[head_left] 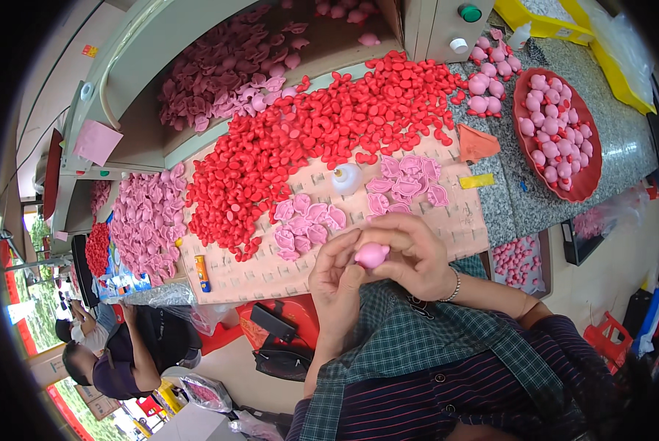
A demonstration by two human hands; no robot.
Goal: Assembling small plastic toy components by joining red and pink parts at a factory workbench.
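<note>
- the pink rounded piece (372, 255) sits between both hands just above the person's chest, off the counter, its longer side running roughly left to right.
- the right hand (412, 256) curls over it from above and the right, fingers closed on the piece; the left hand (338, 278) comes up from below and the left, fingertips pinching its near end — both touch it, neither is nearer.
- straight ahead, just beyond the hands, lies the pale cardboard sheet (271, 275) on the counter, with pink petal-shaped pieces (309, 224) close by and a small white bottle (346, 178) between the two pink clusters.
- further out a big heap of red pieces (307, 140) covers the sheet's far half.
- well to the right a red bowl (593, 176) holds finished pink balls; bare sheet near its front edge is the open room.
</note>
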